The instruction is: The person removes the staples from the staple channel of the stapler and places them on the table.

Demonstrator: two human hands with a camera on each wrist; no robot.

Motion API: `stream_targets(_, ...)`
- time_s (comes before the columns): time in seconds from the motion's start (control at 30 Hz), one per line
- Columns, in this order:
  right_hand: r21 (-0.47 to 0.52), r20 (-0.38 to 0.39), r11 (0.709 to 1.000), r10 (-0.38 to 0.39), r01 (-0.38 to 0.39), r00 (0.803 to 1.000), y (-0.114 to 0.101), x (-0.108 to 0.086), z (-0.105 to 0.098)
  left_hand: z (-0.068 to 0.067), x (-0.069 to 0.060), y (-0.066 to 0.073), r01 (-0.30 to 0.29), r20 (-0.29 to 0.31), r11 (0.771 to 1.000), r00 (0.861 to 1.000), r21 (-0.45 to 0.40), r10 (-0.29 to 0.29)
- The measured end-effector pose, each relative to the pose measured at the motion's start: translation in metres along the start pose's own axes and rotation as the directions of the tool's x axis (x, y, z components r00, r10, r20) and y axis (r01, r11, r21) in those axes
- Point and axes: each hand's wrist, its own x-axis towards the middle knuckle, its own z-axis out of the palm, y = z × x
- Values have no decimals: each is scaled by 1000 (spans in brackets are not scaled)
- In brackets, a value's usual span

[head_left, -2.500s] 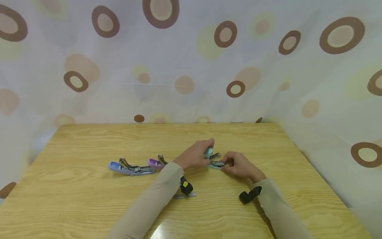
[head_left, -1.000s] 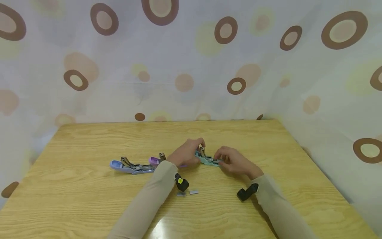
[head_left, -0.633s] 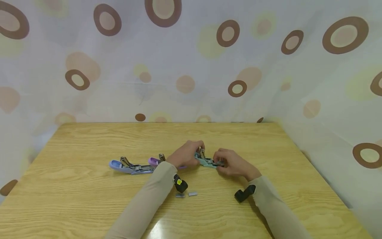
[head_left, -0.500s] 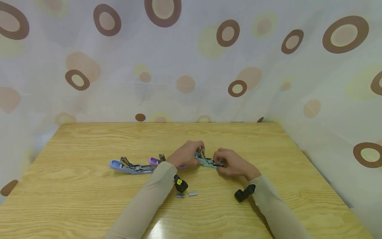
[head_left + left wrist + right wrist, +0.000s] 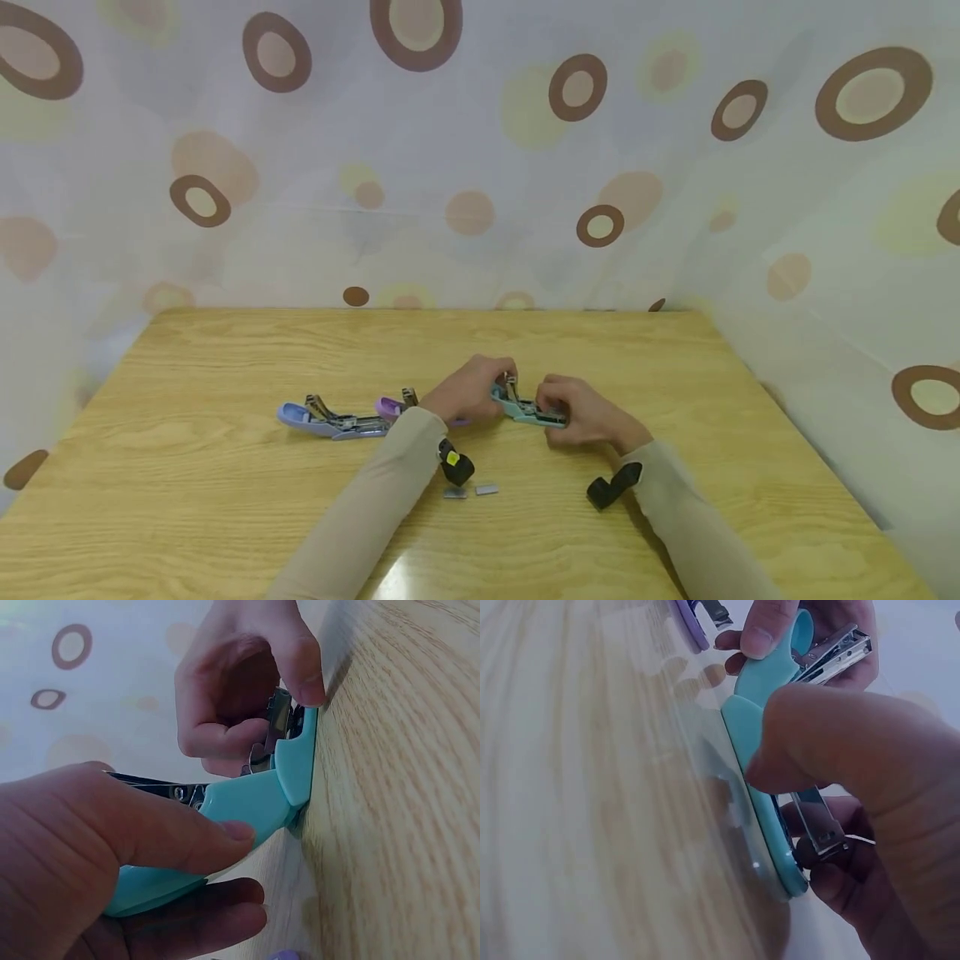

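A teal stapler (image 5: 513, 407) lies opened out on the table, its cover folded back and a metal part standing up. My left hand (image 5: 472, 387) grips the cover end; in the left wrist view the thumb lies along the teal plastic (image 5: 240, 802). At the other end, my right hand (image 5: 588, 412) holds the stapler. In the right wrist view, its thumb presses the teal base (image 5: 742, 735) while its fingers curl at the metal rail (image 5: 821, 825). What lies inside the rail cannot be told.
Left of the hands are a blue opened stapler (image 5: 318, 423) and a purple one (image 5: 388, 407), partly behind the left arm. Two small grey strips, apparently staples (image 5: 454, 494), lie nearer on the wooden table (image 5: 225, 500). A patterned wall covering (image 5: 465, 150) borders the table.
Since the earliest frame, the teal stapler's cover has swung back and my left hand has moved left with it. My right hand's fingers have shifted slightly left onto the stapler.
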Motion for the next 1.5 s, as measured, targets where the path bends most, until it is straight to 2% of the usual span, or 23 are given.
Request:
stream_targets(0.1, 21, -22, 1000, 0, 0, 1000, 2, -3, 3, 2, 0, 0, -1, 10, 1000, 1000, 5, 1)
stream_targets(0.23, 78, -67, 996, 42, -37, 997, -3, -5, 2, 2, 0, 1, -1, 7, 1000, 1000, 5, 1)
stream_targets(0.47, 168, -78, 980, 117, -102, 990, -34, 0, -14, 1, -2, 0, 15, -3, 1000, 1000, -15, -15)
stream_targets(0.7, 175, -122, 982, 85, -63, 989, -42, 1, -18, 0, -5, -1, 52, 16, 998, 999, -41, -51)
stream_targets(0.93, 157, -186, 988, 36, -7, 982, -46, 4, -21, 0, -4, -2, 29, 0, 999, 1000, -29, -29)
stream_targets(1.3, 74, -196, 997, -4, 19, 981, -71, 11, -25, -2, -4, -1, 37, 13, 999, 999, -23, -37)
stream_targets(1.4, 85, -164, 996, 15, -1, 986, -78, 11, -22, -2, -4, 0, 32, 12, 999, 999, -11, -32)
stream_targets(1.5, 93, -116, 995, 41, -30, 992, -74, 6, -15, -2, -6, 3, 32, 12, 999, 999, 24, -33)
